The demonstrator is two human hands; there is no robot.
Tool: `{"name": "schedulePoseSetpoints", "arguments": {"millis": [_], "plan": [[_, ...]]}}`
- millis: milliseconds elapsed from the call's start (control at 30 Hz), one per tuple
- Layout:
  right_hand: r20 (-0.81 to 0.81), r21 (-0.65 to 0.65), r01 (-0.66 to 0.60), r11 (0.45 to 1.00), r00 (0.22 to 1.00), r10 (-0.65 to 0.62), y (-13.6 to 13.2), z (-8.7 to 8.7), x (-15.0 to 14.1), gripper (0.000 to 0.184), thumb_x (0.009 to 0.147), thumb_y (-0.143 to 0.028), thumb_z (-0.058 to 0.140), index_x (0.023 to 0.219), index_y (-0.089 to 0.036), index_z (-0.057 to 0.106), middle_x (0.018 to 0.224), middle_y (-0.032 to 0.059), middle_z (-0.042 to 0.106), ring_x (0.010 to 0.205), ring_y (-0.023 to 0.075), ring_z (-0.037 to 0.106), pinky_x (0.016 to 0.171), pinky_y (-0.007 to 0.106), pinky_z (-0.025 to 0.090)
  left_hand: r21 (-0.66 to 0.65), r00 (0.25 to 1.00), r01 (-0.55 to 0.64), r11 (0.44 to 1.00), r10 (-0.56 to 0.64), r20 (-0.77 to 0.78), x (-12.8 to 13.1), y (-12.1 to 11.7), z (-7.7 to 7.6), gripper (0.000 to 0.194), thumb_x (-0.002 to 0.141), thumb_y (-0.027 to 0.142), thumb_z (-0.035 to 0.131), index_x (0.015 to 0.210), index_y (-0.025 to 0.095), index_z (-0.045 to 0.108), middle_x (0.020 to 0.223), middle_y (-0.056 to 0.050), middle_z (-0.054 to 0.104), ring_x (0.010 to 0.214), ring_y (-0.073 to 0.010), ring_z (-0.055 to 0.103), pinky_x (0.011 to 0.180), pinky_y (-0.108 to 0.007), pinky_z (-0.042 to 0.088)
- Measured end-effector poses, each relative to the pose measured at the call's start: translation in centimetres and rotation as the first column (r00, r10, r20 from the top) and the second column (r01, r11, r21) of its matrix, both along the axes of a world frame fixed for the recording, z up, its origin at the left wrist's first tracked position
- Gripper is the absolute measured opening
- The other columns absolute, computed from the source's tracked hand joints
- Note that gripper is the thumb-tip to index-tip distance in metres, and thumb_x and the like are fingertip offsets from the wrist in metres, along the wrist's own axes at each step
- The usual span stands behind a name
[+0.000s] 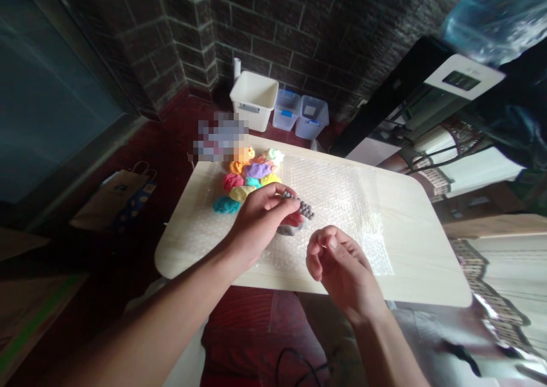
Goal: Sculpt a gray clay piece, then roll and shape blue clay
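Observation:
My left hand [267, 213] reaches over the table and grips a grey, bumpy piece [306, 209] that looks like rows of small clay balls. Just below it, a smooth grey lump [290, 228], like modelling clay, lies on the bubble wrap [329, 187], partly covered by my fingers. To the right, my right hand [339, 256] is held in a pinch, apart from the bumpy piece. A tiny pale sliver shows at its fingertips, too small to name. Beyond my left hand sit several coloured clay lumps, among them a purple one [257, 171] and a teal one [226, 205].
The pale table [427, 244] has rounded corners. Behind it on the floor stand a white bin [253, 99] and two clear plastic boxes [311, 119]. A paper bag [113, 199] is at the left. A blurred patch hides the table's far left corner.

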State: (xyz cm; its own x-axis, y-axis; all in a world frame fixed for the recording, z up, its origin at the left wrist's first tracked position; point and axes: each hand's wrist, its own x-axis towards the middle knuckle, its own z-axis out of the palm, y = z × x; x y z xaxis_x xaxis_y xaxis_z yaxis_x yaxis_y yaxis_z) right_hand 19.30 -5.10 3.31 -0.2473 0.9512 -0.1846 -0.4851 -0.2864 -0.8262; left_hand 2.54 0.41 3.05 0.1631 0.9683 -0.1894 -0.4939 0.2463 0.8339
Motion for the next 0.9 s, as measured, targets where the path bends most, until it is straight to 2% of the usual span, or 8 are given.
{"name": "schedulePoseSetpoints", "arguments": {"millis": [167,300,433,533,633,733,800,900], "plan": [[0.206,0.083,-0.042,0.996,0.978,0.024,-0.3,-1.0,0.6,0.025,0.101,-0.038,0.071,0.093,-0.019,0.086,0.089,0.0090,0.080,0.064,0.0127,0.066,0.058,0.026,0.051,0.002,0.997,-0.071,0.997,0.071,-0.023,-0.1,0.4,0.0,0.015,0.081,0.023,0.077,0.084,0.015,0.065,0.075,0.000,0.070,0.064,-0.0109,0.069,0.066,-0.023,0.055],[0.235,0.109,0.021,0.994,0.971,-0.047,-0.8,-1.3,1.4,0.009,0.085,-0.030,0.089,0.092,-0.024,0.088,0.084,0.0079,0.084,0.053,0.0125,0.066,0.050,0.025,0.052,-0.004,0.996,-0.069,0.998,0.069,-0.050,0.0,0.5,-0.6,0.016,0.080,0.024,0.078,0.085,0.015,0.065,0.074,0.000,0.070,0.064,-0.0118,0.068,0.065,-0.024,0.055],[0.200,0.109,0.046,0.993,0.977,-0.068,-0.9,-1.1,2.0,0.016,0.074,-0.019,0.095,0.076,-0.022,0.080,0.066,0.0017,0.077,0.050,0.0126,0.066,0.046,0.022,0.052,0.011,0.997,-0.042,0.999,0.043,-0.063,0.5,0.3,-0.7,0.017,0.081,0.025,0.079,0.087,0.016,0.066,0.075,-0.001,0.071,0.065,-0.0117,0.068,0.066,-0.024,0.054],[0.189,0.084,0.031,0.996,0.981,-0.046,-1.0,-0.8,2.3,0.022,0.077,-0.019,0.094,0.074,-0.020,0.072,0.064,0.0004,0.074,0.052,0.0119,0.065,0.051,0.023,0.053,0.009,0.997,-0.028,1.000,0.029,-0.075,1.0,0.3,-0.6,0.019,0.081,0.026,0.080,0.089,0.016,0.066,0.075,-0.001,0.071,0.065,-0.0123,0.068,0.066,-0.024,0.054],[0.219,0.059,0.013,0.998,0.975,-0.025,-1.2,-0.5,2.4,0.017,0.088,-0.028,0.086,0.081,-0.019,0.074,0.068,0.0031,0.075,0.057,0.0136,0.068,0.054,0.025,0.056,-0.001,0.995,-0.014,1.000,0.014,-0.099,1.6,0.4,-0.7,0.019,0.082,0.027,0.080,0.090,0.016,0.066,0.076,-0.001,0.072,0.065,-0.0126,0.068,0.066,-0.025,0.054],[0.229,0.014,0.021,1.000,0.973,-0.024,-1.5,-0.4,2.7,0.023,0.095,-0.038,0.079,0.084,-0.018,0.074,0.072,0.0048,0.076,0.057,0.0153,0.070,0.052,0.026,0.056,-0.011,0.993,0.008,1.000,-0.009,-0.119,2.1,0.2,-1.2,0.020,0.082,0.027,0.080,0.091,0.016,0.066,0.077,-0.001,0.072,0.065,-0.0121,0.068,0.066,-0.024,0.054],[0.255,-0.002,0.040,0.999,0.966,-0.039,-1.6,-0.5,3.0,0.026,0.095,-0.039,0.078,0.082,-0.017,0.072,0.072,0.0045,0.075,0.054,0.0144,0.069,0.049,0.025,0.054,0.019,0.991,0.052,0.998,-0.049,-0.127,2.5,0.0,-1.4,0.020,0.083,0.027,0.080,0.091,0.015,0.067,0.077,-0.001,0.071,0.065,-0.0117,0.068,0.066,-0.023,0.055],[0.321,0.032,0.104,0.994,0.941,-0.108,-1.7,-1.0,3.8,0.022,0.088,-0.033,0.086,0.079,-0.018,0.072,0.066,0.0013,0.073,0.052,0.0120,0.065,0.048,0.022,0.050,0.078,0.986,0.122,0.989,-0.111,-0.128,2.9,-0.3,-1.4,0.021,0.084,0.028,0.082,0.092,0.014,0.068,0.078,-0.002,0.072,0.066,-0.0117,0.069,0.067,-0.023,0.055]]}}
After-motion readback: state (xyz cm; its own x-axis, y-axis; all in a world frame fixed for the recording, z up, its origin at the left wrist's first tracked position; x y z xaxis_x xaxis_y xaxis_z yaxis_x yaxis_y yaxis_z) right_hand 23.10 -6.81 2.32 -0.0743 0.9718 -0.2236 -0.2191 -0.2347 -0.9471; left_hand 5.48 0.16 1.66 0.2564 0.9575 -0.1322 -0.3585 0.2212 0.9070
